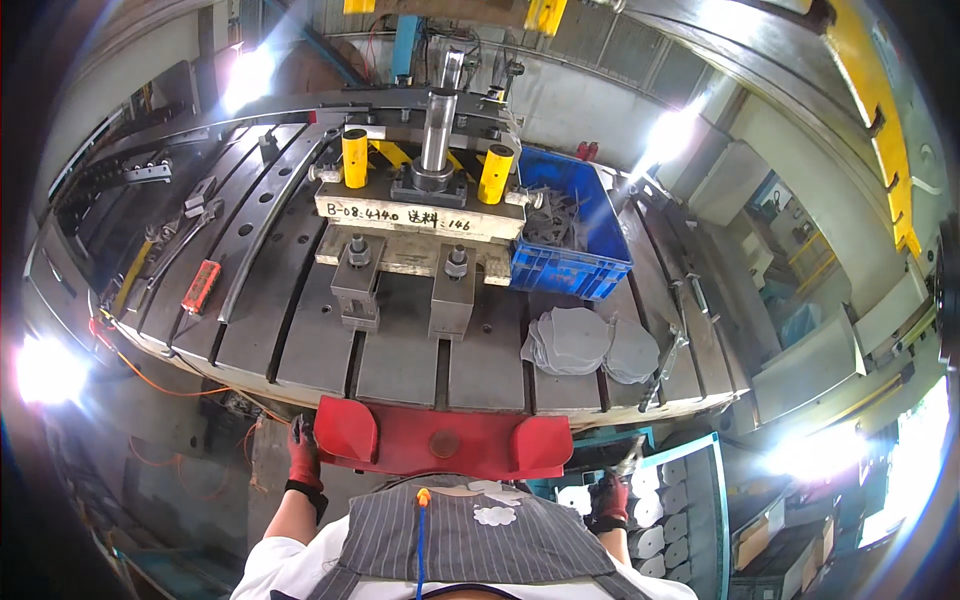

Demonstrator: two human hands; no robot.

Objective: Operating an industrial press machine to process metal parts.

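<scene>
My left hand [304,458], in a red glove with dark fingers, is beside the left end of a red two-winged control stand [443,446]. Its small, dark fingers do not show clearly whether they grip anything. On the other side, my right hand [609,497], gloved in red and black, is closed beside a teal-framed rack [722,500]. A thin grey metal plate [629,458], seen nearly edge-on, rises from its fingers. Rounded metal plates [676,526] lie in rows within that rack. Flat grey plates [572,340] also lie in a loose pile on the slotted press table.
The slotted press table [260,345] carries a die set [420,213] with yellow posts and a steel column. Right of it stands a blue crate [572,272] of metal scraps. A red box [201,287] and wrenches lie left. An orange cable [165,388] hangs below the table edge.
</scene>
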